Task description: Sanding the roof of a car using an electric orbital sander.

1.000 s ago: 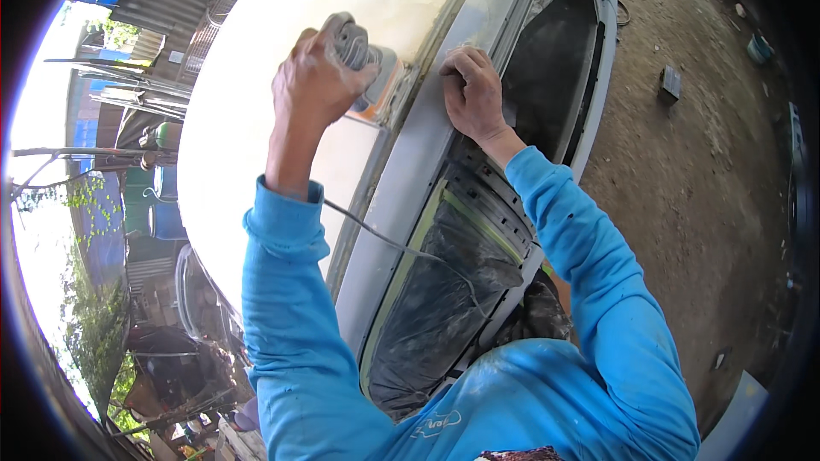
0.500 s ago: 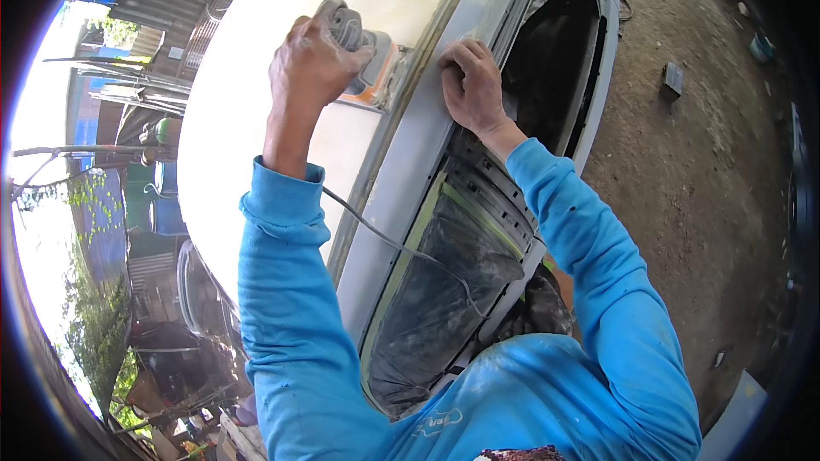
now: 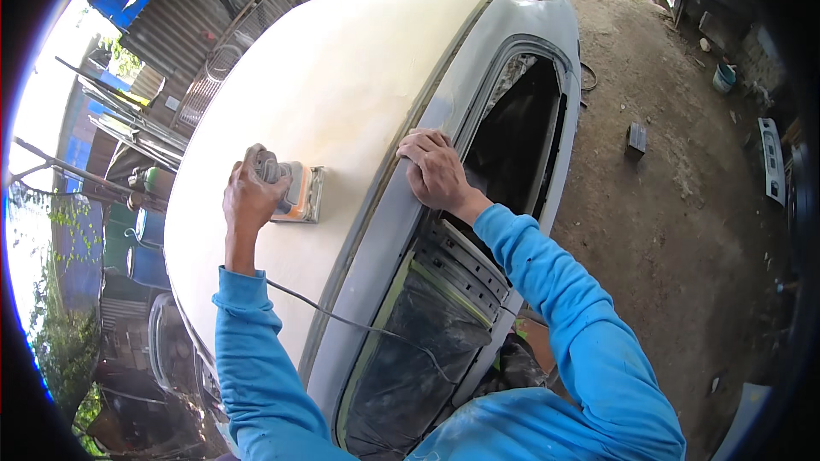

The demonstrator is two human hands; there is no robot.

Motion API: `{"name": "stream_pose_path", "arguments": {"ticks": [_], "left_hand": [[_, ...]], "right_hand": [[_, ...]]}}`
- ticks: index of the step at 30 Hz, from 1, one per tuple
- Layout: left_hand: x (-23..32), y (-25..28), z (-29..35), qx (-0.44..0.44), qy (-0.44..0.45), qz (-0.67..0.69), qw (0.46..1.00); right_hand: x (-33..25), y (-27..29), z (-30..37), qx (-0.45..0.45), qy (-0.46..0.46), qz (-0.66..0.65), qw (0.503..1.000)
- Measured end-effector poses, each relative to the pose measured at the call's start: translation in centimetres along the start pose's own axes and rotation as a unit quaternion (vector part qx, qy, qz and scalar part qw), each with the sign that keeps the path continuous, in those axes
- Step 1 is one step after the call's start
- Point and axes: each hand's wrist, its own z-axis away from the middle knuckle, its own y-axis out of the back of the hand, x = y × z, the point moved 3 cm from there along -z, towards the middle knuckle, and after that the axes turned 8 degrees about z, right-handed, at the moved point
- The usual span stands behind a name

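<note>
One left hand [image 3: 254,194] and one right hand [image 3: 434,169], two in all; two blue sleeves [image 3: 256,350]. On one car roof [image 3: 350,60], one sander [image 3: 304,194]; over the roof's right edge, one cord [image 3: 363,325]. On the dirt ground [image 3: 658,230], one grey block [image 3: 635,140] and one bucket [image 3: 724,78]. Beyond the roof's left edge, two blue drums [image 3: 148,267].

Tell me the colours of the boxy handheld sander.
The sander is grey and orange; see the head view.

Cream car roof [image 3: 367,60], pale grey side frame [image 3: 367,265], orange-and-grey sander [image 3: 299,194], blue sleeves [image 3: 568,290], black sheeting [image 3: 395,377]
</note>
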Motion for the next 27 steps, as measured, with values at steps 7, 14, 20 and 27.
{"name": "stream_pose_path", "arguments": {"ticks": [7,14,20,27], "left_hand": [[-7.7,2.4,4.1,0.020,0.086,-0.008,0.996],[-13.4,5.0,8.5,0.021,0.214,0.012,0.976],[-8.1,2.7,7.6,0.023,0.099,-0.030,0.994],[0.8,0.1,6.8,0.016,0.039,-0.017,0.999]], "right_hand": [[0.1,-0.7,0.3,-0.011,0.000,0.028,1.000],[0.3,-1.4,0.2,-0.016,0.007,0.027,0.999],[0.5,-1.7,0.4,-0.022,-0.002,0.050,0.999],[0.7,-1.8,0.3,-0.033,0.022,0.057,0.998]]}}
